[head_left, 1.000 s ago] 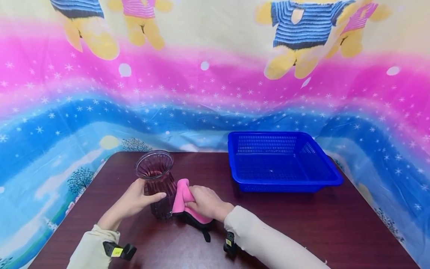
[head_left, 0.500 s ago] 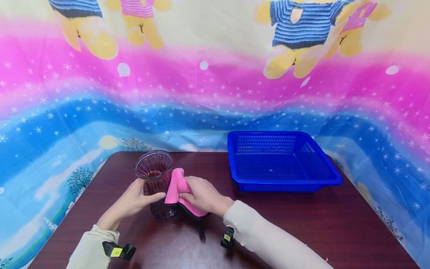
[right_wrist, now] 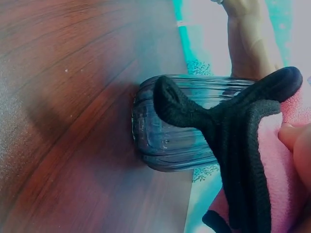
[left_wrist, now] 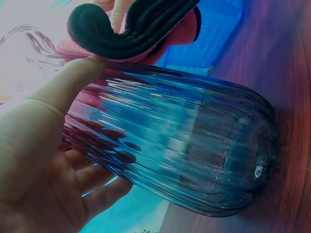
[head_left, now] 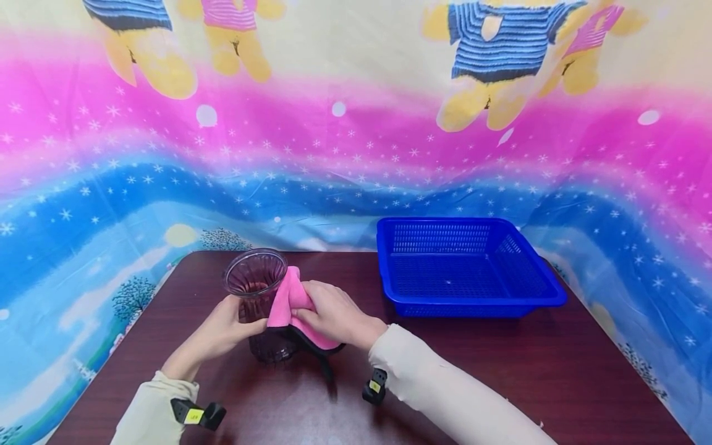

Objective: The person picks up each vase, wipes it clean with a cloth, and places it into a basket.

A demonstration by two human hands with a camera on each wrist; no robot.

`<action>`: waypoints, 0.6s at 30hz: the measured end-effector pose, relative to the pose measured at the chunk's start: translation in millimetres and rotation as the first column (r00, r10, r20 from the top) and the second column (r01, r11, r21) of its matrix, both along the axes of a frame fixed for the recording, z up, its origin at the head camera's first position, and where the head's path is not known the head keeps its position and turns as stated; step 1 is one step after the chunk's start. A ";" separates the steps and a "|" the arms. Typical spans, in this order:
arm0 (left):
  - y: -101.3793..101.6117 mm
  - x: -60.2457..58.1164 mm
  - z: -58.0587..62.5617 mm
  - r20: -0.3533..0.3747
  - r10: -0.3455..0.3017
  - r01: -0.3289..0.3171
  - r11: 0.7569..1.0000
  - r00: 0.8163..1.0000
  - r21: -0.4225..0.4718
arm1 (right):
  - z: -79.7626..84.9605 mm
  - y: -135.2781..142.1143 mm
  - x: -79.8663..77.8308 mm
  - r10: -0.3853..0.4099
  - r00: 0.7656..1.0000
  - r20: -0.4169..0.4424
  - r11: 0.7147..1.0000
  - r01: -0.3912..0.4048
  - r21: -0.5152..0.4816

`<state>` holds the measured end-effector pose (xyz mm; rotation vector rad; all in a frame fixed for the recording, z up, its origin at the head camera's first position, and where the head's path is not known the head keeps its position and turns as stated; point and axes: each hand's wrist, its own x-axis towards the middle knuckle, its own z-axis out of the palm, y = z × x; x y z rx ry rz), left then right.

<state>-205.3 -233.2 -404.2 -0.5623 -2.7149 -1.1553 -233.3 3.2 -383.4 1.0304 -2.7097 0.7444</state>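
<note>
A clear ribbed glass vase with a flared rim stands upright on the left part of the table. My left hand holds it below the rim, thumb across the near side; the left wrist view shows its fingers behind the glass. In my right hand is a bunched pink cloth with a black edge, gripped between thumb and fingers. The cloth lies against the vase's right side, close to my left thumb tip. In the right wrist view its black trim hides part of the vase.
A blue plastic basket with perforated walls sits at the back right of the dark wooden table. Behind the table hangs a printed cloth backdrop. Each wrist wears a small black camera mount.
My right hand has moved up and to the left with the cloth, from beside the lower vase to its upper side. The left hand and the vase have stayed put.
</note>
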 end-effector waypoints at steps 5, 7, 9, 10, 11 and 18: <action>0.5 0.0 0.0 0.007 0.000 0.000 1.000 1.000 0.002 | 1.8 -1.6 0.6 -0.014 1.000 0.007 0.999 0.014 0.030; 0.7 -0.4 -0.2 0.011 -0.001 0.001 1.000 1.000 0.003 | 2.5 -2.4 0.8 -0.022 1.000 0.010 0.999 0.021 0.044; 0.8 -0.4 -0.2 0.013 -0.002 0.002 1.000 1.000 0.001 | 2.9 -2.9 1.0 -0.028 0.999 0.014 0.998 0.028 0.056; 0.8 -0.4 -0.2 0.013 -0.003 0.003 1.000 1.000 -0.001 | 3.0 -3.2 1.2 -0.032 0.999 0.017 0.998 0.031 0.062; 0.7 -0.4 -0.2 0.016 -0.004 0.004 1.000 1.000 0.001 | 2.9 -3.5 1.2 -0.035 0.999 0.019 0.997 0.033 0.064; -0.2 0.1 0.6 0.034 -0.015 0.014 1.000 0.999 0.025 | 1.4 -5.7 2.5 -0.052 0.999 0.007 0.995 0.051 0.087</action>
